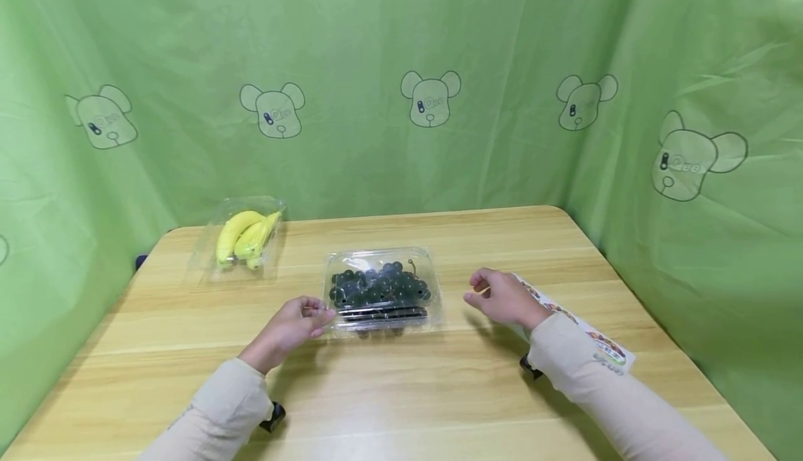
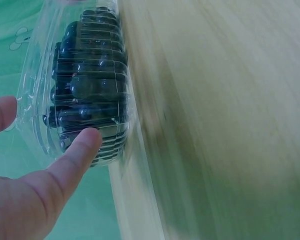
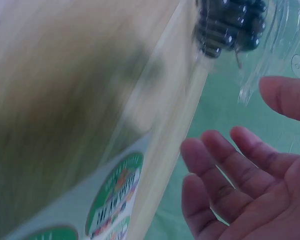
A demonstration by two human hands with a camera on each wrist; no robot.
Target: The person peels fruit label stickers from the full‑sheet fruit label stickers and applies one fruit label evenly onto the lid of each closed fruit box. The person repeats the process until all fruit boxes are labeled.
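Observation:
A clear plastic clamshell box (image 1: 339,263) stands on the table with a bunch of dark grapes (image 1: 379,288) inside, its lid down. At its near left corner is my left hand (image 1: 291,328). The left wrist view shows the thumb (image 2: 77,157) pointing at the ribbed wall and a fingertip by the rim, with the box between them. To the right of the box my right hand (image 1: 505,298) is raised over the table, apart from it, holding nothing. Its fingers (image 3: 222,155) are loosely bent. Beneath that wrist lies a white strip of printed round labels (image 1: 605,344).
Another clear plastic box (image 1: 270,203) at the back left holds yellow bananas (image 1: 237,234). Green curtains (image 1: 357,154) with bear-head prints hang behind and along both sides of the wooden table (image 1: 401,405).

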